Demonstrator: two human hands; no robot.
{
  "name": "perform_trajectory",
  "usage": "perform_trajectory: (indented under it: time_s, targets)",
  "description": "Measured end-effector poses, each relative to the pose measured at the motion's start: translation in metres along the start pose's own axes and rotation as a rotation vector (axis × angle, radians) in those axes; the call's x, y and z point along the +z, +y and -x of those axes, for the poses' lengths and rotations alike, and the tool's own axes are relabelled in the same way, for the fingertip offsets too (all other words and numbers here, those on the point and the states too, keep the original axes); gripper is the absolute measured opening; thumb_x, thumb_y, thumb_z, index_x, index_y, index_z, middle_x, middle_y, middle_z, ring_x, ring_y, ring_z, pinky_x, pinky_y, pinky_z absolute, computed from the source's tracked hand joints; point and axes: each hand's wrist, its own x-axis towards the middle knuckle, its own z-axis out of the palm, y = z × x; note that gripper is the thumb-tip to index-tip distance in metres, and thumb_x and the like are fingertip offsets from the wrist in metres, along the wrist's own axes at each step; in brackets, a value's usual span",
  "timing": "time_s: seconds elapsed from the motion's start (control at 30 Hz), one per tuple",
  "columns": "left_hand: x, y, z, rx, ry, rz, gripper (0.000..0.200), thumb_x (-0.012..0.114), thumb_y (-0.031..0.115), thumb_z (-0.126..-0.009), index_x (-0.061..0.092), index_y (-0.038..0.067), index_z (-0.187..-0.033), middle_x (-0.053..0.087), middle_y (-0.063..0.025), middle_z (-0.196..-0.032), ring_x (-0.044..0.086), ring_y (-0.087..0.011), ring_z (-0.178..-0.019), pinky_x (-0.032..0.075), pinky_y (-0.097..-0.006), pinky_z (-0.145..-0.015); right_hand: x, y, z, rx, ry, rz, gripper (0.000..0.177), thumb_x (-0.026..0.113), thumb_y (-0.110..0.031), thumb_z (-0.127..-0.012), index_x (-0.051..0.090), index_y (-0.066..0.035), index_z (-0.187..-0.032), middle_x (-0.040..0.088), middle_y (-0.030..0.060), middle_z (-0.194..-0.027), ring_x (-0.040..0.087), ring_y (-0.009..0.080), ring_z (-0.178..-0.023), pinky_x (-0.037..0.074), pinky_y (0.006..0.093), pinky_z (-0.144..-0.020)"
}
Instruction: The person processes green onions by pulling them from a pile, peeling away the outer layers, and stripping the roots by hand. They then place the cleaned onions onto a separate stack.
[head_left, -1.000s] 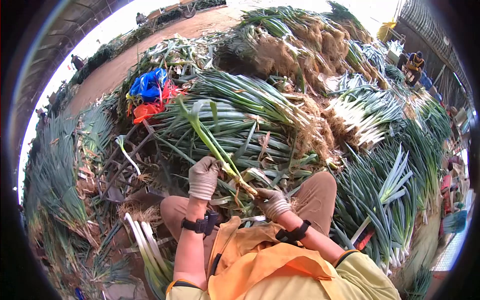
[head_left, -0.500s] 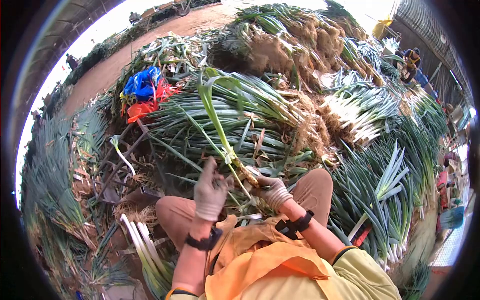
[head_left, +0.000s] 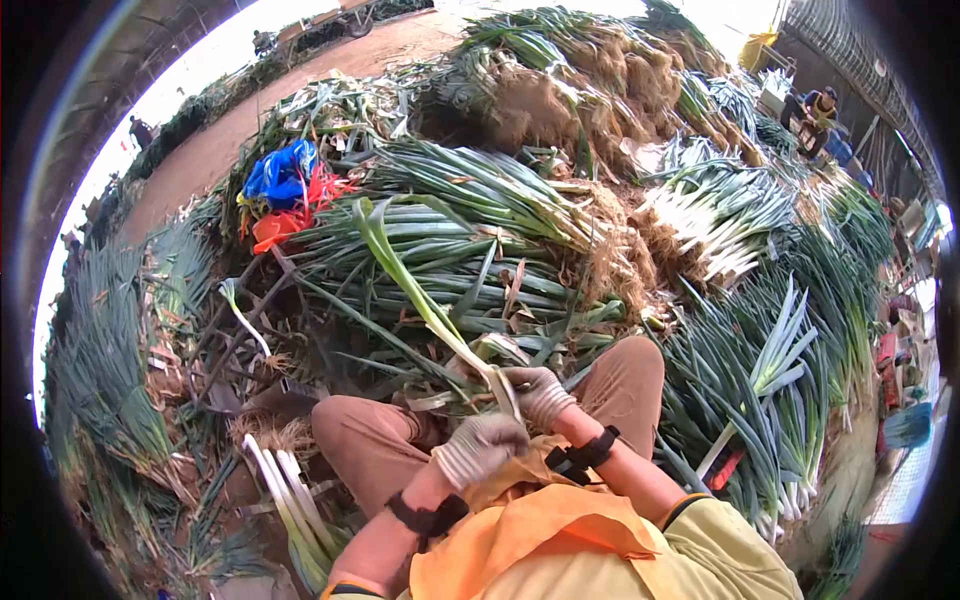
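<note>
A long green onion stalk (head_left: 430,310) slants from the upper left down to the lap, its leafy top bent over. My right hand (head_left: 537,391), in a pale glove, is closed around its lower end. Lower and to the left, my left hand (head_left: 482,448), also gloved, is closed near a pale strip hanging from the stalk's base; what its fingers hold is hidden. Beyond the hands lies a heap of untrimmed green onions (head_left: 440,260) with brown roots. Several white-stemmed onions (head_left: 290,495) lie beside the left knee.
Trimmed onions (head_left: 710,225) lie at the upper right, more bundles (head_left: 780,400) at the right. Blue and red bags (head_left: 283,178) sit on the left of the heap, near a metal frame (head_left: 235,350). A person (head_left: 815,118) sits at the far right.
My left hand has moved down and right toward the lap. The stalk has tilted further left, and its lower part now looks paler and cleaner. My right hand has stayed nearly in place.
</note>
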Motion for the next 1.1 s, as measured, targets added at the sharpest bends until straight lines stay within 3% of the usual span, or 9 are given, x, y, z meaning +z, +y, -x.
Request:
perform_trajectory:
  time_s: [0.2, 0.27, 0.33, 0.53, 0.67, 0.73, 0.83, 0.93, 1.1]
  targets:
    - [-0.063, -0.003, -0.005, -0.438, 0.811, 0.471, 0.016, 0.062, 0.005, -0.075, 0.062, 0.005, -0.091, 0.056, -0.0006, -0.065, 0.049, -0.0053, -0.050, 0.040, -0.0172, -0.044, -0.004, -0.013, 0.000, 0.083, -0.198, -0.222, 0.027, 0.063, 0.001, -0.074, 0.060, -0.001, -0.101, 0.060, 0.0027, -0.090, 0.056, 0.0104, -0.080, 0.049, 0.0263, -0.073]
    - [-0.081, -0.006, -0.015, -0.138, 0.805, 0.575, 0.019, 0.064, 0.012, -0.076, 0.060, 0.004, -0.092, 0.055, 0.0006, -0.063, 0.048, -0.0043, -0.050, 0.037, -0.0152, -0.043, -0.009, 0.004, -0.013, 0.610, -0.353, -1.105, 0.032, 0.063, 0.001, -0.073, 0.058, -0.001, -0.104, 0.060, 0.0011, -0.092, 0.055, 0.0092, -0.079, 0.046, 0.0225, -0.073]
    - [-0.086, 0.004, -0.022, -0.204, 0.792, 0.694, 0.021, 0.065, 0.018, -0.076, 0.060, 0.004, -0.090, 0.055, 0.0008, -0.063, 0.049, -0.0055, -0.050, 0.039, -0.0157, -0.044, 0.001, -0.003, 0.000, 0.092, -0.269, -0.072, 0.036, 0.065, 0.003, -0.071, 0.059, -0.004, -0.105, 0.062, 0.0005, -0.093, 0.055, 0.0062, -0.080, 0.046, 0.0220, -0.075]
    - [-0.076, -0.021, -0.016, -0.234, 0.708, 0.806, 0.013, 0.060, 0.016, -0.080, 0.059, 0.004, -0.085, 0.056, -0.0008, -0.063, 0.050, -0.0070, -0.051, 0.041, -0.0190, -0.047, 0.000, -0.003, 0.003, 0.204, -0.244, -0.461, 0.028, 0.058, 0.003, -0.076, 0.058, 0.000, -0.104, 0.061, 0.0055, -0.092, 0.058, 0.0129, -0.081, 0.050, 0.0269, -0.073]
    - [-0.048, -0.073, 0.006, -0.506, 0.425, -0.100, 0.007, 0.059, 0.009, -0.076, 0.061, 0.004, -0.081, 0.060, -0.0053, -0.069, 0.055, -0.0118, -0.057, 0.045, -0.0235, -0.055, 0.001, -0.043, 0.005, 0.089, -0.280, -0.227, 0.031, 0.060, 0.003, -0.075, 0.058, -0.001, -0.106, 0.061, 0.0041, -0.094, 0.056, 0.0097, -0.080, 0.049, 0.0238, -0.070]
    - [-0.069, -0.065, 0.006, -0.338, 0.396, -0.244, 0.038, 0.065, 0.011, -0.072, 0.053, 0.005, -0.107, 0.056, -0.0108, -0.104, 0.051, -0.0165, -0.096, 0.040, -0.0252, -0.084, -0.002, -0.041, -0.001, 0.091, -0.308, -0.241, 0.033, 0.062, 0.002, -0.074, 0.058, -0.002, -0.106, 0.061, 0.0023, -0.093, 0.055, 0.0081, -0.080, 0.048, 0.0228, -0.070]
    - [-0.108, -0.011, -0.006, -0.033, 0.484, 0.761, 0.082, 0.067, 0.041, -0.070, 0.026, 0.006, -0.132, 0.044, -0.0104, -0.119, 0.035, -0.0176, -0.116, 0.030, -0.0343, -0.097, 0.004, -0.042, -0.002, 0.091, -0.381, -0.102, 0.036, 0.064, 0.002, -0.073, 0.057, -0.003, -0.108, 0.060, 0.0026, -0.096, 0.055, 0.0076, -0.082, 0.048, 0.0223, -0.072]
    - [-0.117, 0.040, -0.032, 0.059, 0.670, 0.974, 0.059, 0.059, 0.036, -0.079, 0.034, 0.011, -0.126, 0.056, -0.0055, -0.095, 0.058, -0.0127, -0.076, 0.047, -0.0229, -0.064, 0.032, -0.025, -0.019, 0.538, -0.313, -0.874, 0.027, 0.058, -0.015, -0.081, 0.057, -0.007, -0.107, 0.061, 0.0063, -0.088, 0.059, 0.0146, -0.073, 0.051, 0.0267, -0.067]
    - [-0.136, 0.015, -0.047, 0.066, 0.680, 1.163, 0.030, 0.048, 0.024, -0.088, 0.046, 0.008, -0.114, 0.053, 0.0006, -0.070, 0.038, -0.0037, -0.046, 0.029, -0.0189, -0.044, 0.047, -0.067, -0.023, 0.186, -0.260, -0.894, 0.028, 0.050, -0.012, -0.085, 0.053, -0.003, -0.111, 0.058, 0.0040, -0.089, 0.056, 0.0092, -0.069, 0.051, 0.0224, -0.060]
